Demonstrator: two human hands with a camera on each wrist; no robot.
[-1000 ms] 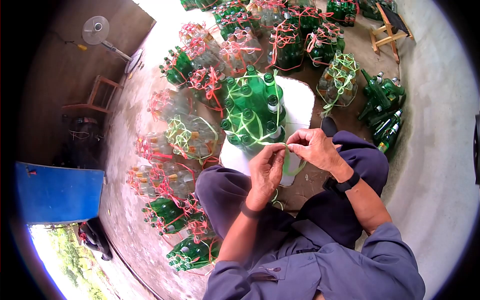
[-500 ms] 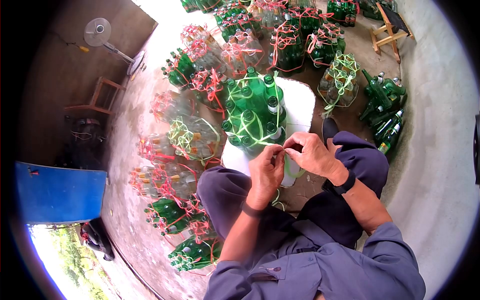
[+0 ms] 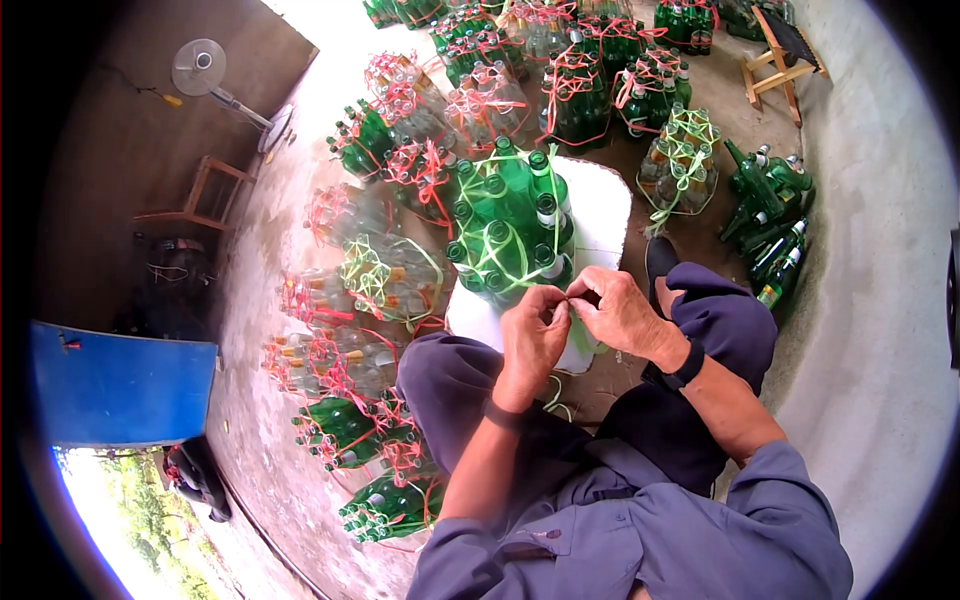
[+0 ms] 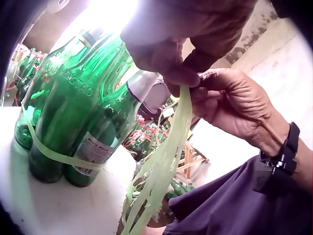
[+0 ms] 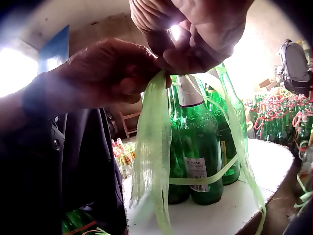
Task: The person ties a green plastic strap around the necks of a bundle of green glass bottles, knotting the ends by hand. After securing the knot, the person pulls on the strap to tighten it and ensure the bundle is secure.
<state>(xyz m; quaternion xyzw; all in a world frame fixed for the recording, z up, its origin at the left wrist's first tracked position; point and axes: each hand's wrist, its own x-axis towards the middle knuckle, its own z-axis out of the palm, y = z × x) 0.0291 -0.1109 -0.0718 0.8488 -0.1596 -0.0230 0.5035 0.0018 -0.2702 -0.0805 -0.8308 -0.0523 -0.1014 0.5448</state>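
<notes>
A bundle of green glass bottles point(image 3: 515, 205) stands upright on a white board point(image 3: 600, 205), with pale green plastic twine laced round the necks and a band of it round the bodies. At the bundle's near edge, my left hand point(image 3: 533, 340) pinches the twine between thumb and fingers. My right hand point(image 3: 630, 315) meets it fingertip to fingertip, pinching at the same spot. Loose, frayed twine ends point(image 4: 171, 142) hang below the fingers in the left wrist view. Seen from the right wrist, a wide flat strip of twine point(image 5: 152, 142) drops from the pinch. The knot point itself is hidden by the fingers.
Many tied bottle bundles, mostly with red twine point(image 3: 400, 95), fill the floor left and ahead. A green-tied clear bundle point(image 3: 682, 165) stands right of the board. Loose green bottles point(image 3: 770, 220) lie by the wall. A wooden stool point(image 3: 780, 65) is beyond them.
My fingertips have drawn together; the stretch of twine that showed between them is now covered. The right hand has shifted slightly down and left. The bundle stays on the board.
</notes>
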